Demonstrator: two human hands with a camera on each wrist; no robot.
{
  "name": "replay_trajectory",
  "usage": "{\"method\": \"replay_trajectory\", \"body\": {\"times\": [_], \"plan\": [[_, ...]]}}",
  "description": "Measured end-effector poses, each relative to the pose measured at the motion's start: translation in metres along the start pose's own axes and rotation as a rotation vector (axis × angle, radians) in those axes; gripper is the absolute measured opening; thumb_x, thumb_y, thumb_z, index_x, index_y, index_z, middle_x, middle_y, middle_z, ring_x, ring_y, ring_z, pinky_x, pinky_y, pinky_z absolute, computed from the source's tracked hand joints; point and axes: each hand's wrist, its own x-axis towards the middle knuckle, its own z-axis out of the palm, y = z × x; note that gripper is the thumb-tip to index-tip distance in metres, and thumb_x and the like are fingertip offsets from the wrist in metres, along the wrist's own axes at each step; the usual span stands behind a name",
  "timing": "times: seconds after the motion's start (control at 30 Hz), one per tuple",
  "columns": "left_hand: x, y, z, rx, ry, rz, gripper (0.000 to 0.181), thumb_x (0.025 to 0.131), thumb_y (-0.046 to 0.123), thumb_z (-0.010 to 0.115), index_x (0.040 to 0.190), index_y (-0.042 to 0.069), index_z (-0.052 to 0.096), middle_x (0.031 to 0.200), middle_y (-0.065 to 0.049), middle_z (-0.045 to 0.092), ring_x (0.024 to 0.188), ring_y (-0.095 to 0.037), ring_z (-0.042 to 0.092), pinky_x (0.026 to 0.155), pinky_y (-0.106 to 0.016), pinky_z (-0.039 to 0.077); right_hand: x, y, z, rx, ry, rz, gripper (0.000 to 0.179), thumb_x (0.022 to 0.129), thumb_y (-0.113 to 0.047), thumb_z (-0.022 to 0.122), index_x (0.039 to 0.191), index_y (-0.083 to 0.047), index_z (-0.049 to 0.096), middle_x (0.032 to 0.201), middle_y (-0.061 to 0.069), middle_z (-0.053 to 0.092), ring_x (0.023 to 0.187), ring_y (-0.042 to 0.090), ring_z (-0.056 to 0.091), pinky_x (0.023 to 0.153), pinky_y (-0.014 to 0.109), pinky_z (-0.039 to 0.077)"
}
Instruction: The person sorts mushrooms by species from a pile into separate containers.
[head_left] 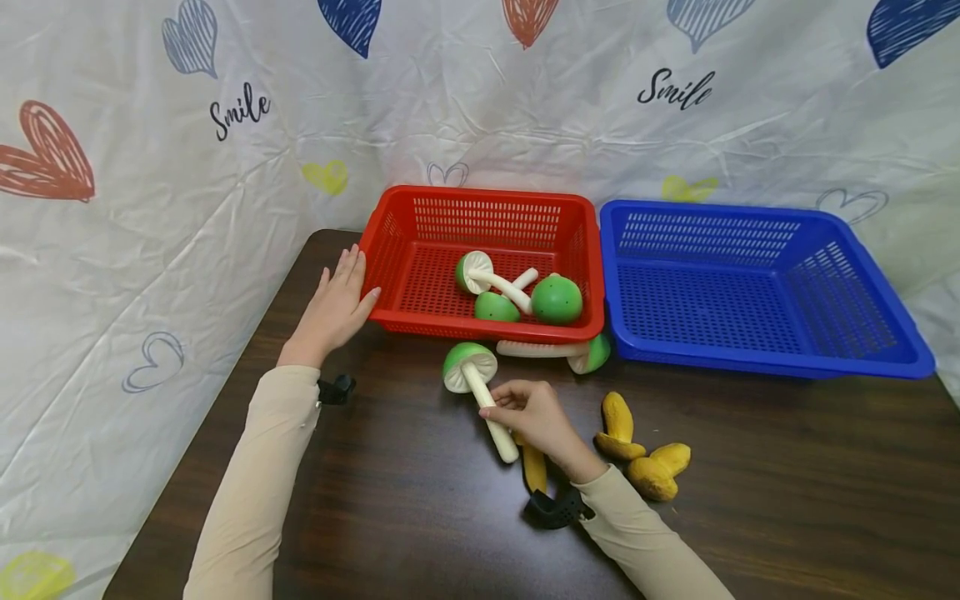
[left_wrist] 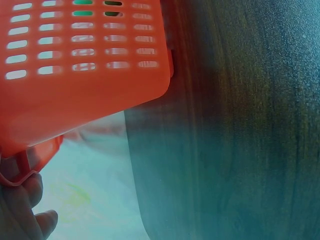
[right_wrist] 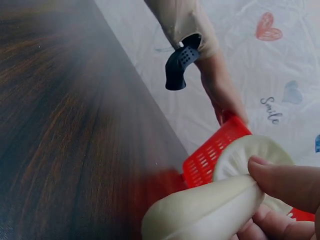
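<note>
In the head view my right hand (head_left: 542, 419) pinches the white stem of a green-capped toy mushroom (head_left: 476, 380) between thumb and fingers, its cap tilted toward the red basket (head_left: 480, 325). The right wrist view shows the thumb pressed on the pale stem (right_wrist: 205, 210). My left hand (head_left: 335, 302) rests on the red basket's left rim, fingers extended. Inside that basket lie a green mushroom (head_left: 557, 300) and others. Another green-capped mushroom (head_left: 596, 354) lies at the basket's front, partly hidden by its rim. Beneath my right hand a yellow mushroom (head_left: 534, 468) is partly covered.
A blue basket (head_left: 750, 360) stands right of the red one, side by side. Two yellow mushrooms, one upright-stemmed (head_left: 617, 417) and one lying lower (head_left: 654, 477), are on the dark wooden table (head_left: 390, 517). A patterned white cloth (head_left: 465, 100) hangs behind.
</note>
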Motion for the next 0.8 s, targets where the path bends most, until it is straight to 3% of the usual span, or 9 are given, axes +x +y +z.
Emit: {"method": "replay_trajectory", "body": {"times": [0.43,0.73,0.8], "plan": [[0.000,0.000,0.000,0.002,-0.001,-0.005,0.070,0.100,0.039,0.033,0.148,-0.005,0.008,0.156,-0.018,0.002,0.144,-0.026,-0.003,0.112,-0.053,0.003,-0.002,-0.005,-0.009,0.122,0.025,0.061,0.025,0.077,-0.007,0.077,0.095,0.008,0.068,0.077,0.012,0.068,0.065,0.011,0.059,0.056,0.025,0.049],[0.000,0.000,0.001,0.001,0.002,-0.005,0.070,0.100,0.039,0.033,0.149,-0.005,0.007,0.156,-0.017,0.002,0.144,-0.026,-0.003,0.112,-0.052,0.003,-0.005,-0.009,-0.012,0.136,0.022,0.021,0.024,0.078,-0.006,0.076,0.095,0.008,0.068,0.079,0.011,0.069,0.067,0.013,0.061,0.059,0.026,0.051],[0.000,0.000,0.001,-0.001,0.002,-0.005,0.070,0.100,0.039,0.033,0.149,-0.005,0.007,0.156,-0.017,0.002,0.144,-0.026,-0.003,0.113,-0.052,0.002,-0.006,-0.010,-0.013,0.180,0.007,0.031,0.024,0.079,-0.004,0.075,0.097,0.009,0.066,0.079,0.013,0.069,0.065,0.016,0.063,0.058,0.028,0.053]]}}
